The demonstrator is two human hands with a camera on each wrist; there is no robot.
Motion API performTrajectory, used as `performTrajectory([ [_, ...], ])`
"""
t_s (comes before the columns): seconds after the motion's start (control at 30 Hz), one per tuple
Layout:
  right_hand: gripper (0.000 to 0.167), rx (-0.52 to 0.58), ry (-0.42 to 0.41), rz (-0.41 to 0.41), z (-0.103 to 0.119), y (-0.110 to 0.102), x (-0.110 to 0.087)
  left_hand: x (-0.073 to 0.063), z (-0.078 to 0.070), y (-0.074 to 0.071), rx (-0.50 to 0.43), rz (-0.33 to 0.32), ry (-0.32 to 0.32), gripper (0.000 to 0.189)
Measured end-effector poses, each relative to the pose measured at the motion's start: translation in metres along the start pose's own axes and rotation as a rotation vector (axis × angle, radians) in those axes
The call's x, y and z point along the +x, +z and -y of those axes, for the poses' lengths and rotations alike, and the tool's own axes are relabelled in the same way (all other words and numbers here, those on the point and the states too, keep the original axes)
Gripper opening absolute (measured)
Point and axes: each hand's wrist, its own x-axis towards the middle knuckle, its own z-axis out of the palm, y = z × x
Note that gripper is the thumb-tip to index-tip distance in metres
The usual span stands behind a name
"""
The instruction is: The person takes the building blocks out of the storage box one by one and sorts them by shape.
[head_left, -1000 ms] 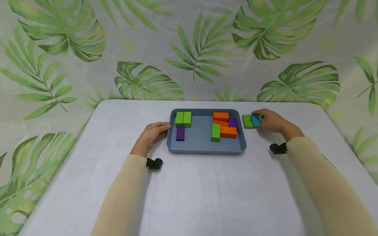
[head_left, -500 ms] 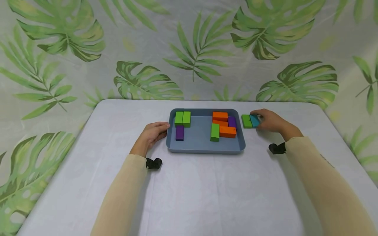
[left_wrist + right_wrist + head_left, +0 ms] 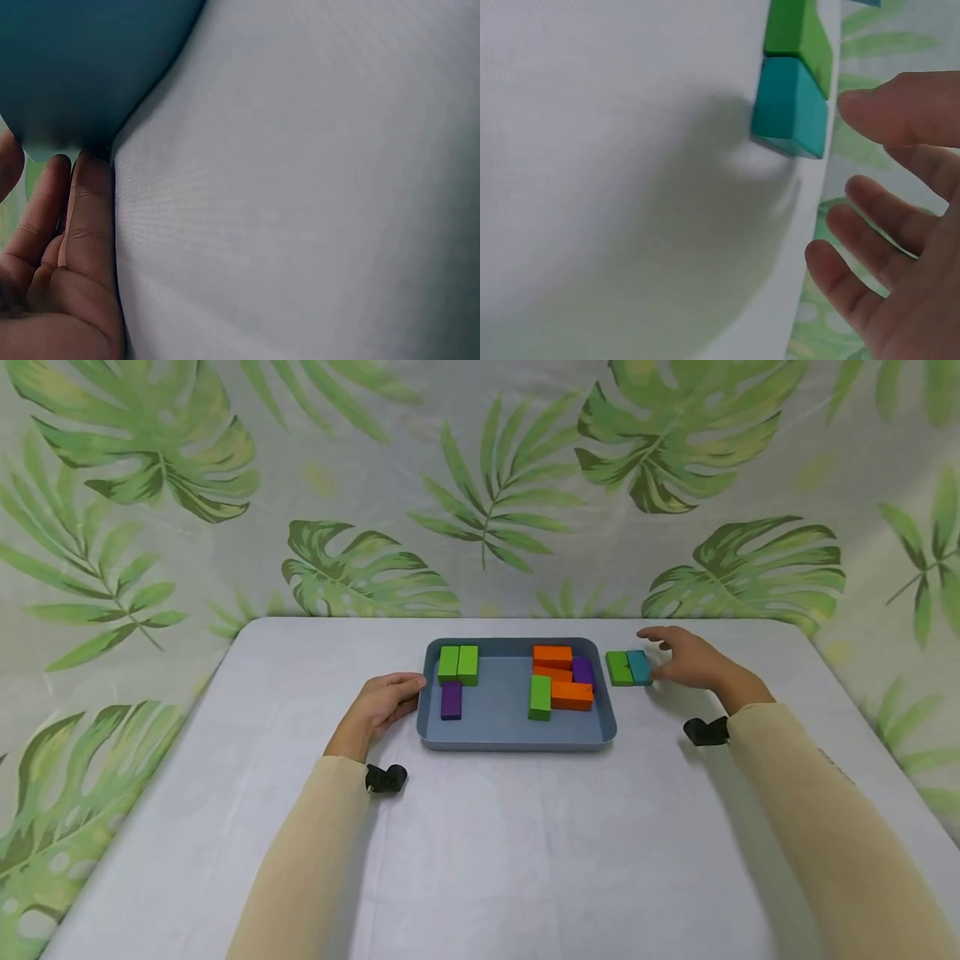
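Note:
My left hand (image 3: pixel 381 702) touches the left end of a blue-grey tray (image 3: pixel 495 746) with straight fingers; in the left wrist view their tips (image 3: pixel 91 169) lie against the tray's edge, partly hidden. Just right of a teal block (image 3: pixel 639 667), my right hand (image 3: pixel 693 660) has its fingers spread. The right wrist view shows the thumb apart from that teal block (image 3: pixel 786 105), which stands against a green block (image 3: pixel 618 668) on the table. Inside the tray sit two green blocks (image 3: pixel 458 665) over a purple block (image 3: pixel 451 701) at the left.
At the tray's right end are several orange blocks (image 3: pixel 572 696), a purple block (image 3: pixel 582 671) and a green block (image 3: pixel 539 697). White cloth covers the table (image 3: pixel 480 852). Behind its back edge hangs a leaf-print cloth (image 3: pixel 330 477).
My right hand has let go of the teal block, with its fingers opening and lifting away. That block stays beside the green one. My left hand stays at the tray.

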Motion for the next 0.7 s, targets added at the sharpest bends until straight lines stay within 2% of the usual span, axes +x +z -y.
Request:
performTrajectory([
  [0.33, 0.063, -0.02, -0.061, -0.057, 0.016, -0.009, -0.004, 0.0, 0.0, -0.001, -0.002, 0.001, -0.002, 0.047],
  [0.7, 0.055, -0.077, -0.149, -0.073, 0.055, -0.013, -0.006, 0.002, 0.002, -0.001, -0.004, -0.003, 0.006, 0.046],
])
